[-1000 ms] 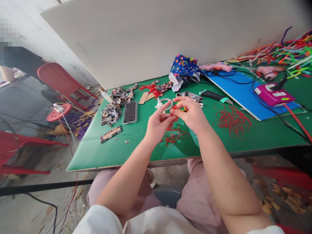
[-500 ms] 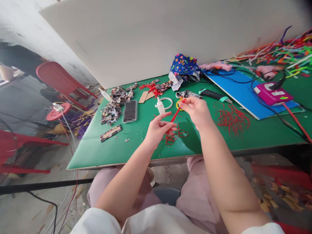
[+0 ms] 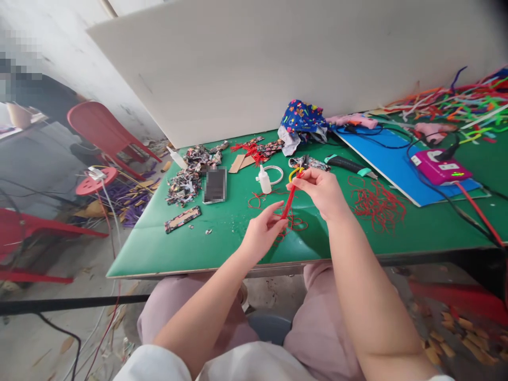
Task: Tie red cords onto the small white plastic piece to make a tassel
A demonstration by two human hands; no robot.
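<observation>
A bundle of red cords (image 3: 289, 201) stretches between my two hands, slanting down to the left. My right hand (image 3: 317, 189) pinches its upper end. The fingers of my left hand (image 3: 264, 228) are around the lower part, thumb and forefinger meeting at the cords. Just behind the right fingertips lies a yellow ring (image 3: 294, 173). Loose red cord (image 3: 298, 224) is looped on the table under the bundle. Beyond my left hand stand a small white squeeze bottle (image 3: 264, 181) and a white ring (image 3: 279, 169).
On the green table (image 3: 222, 254), fabric scraps (image 3: 186, 177), a phone (image 3: 215, 185) and a fabric-covered strip (image 3: 182, 219) lie left. A utility knife (image 3: 347, 165), red cord pile (image 3: 377, 205), blue board (image 3: 391, 159) and magenta power adapter (image 3: 440, 168) lie right. A red chair (image 3: 97, 127) stands beyond the left edge.
My left hand has moved down the cords, away from the right hand. The bundle now hangs more steeply and looks looser. The camera view has shifted slightly.
</observation>
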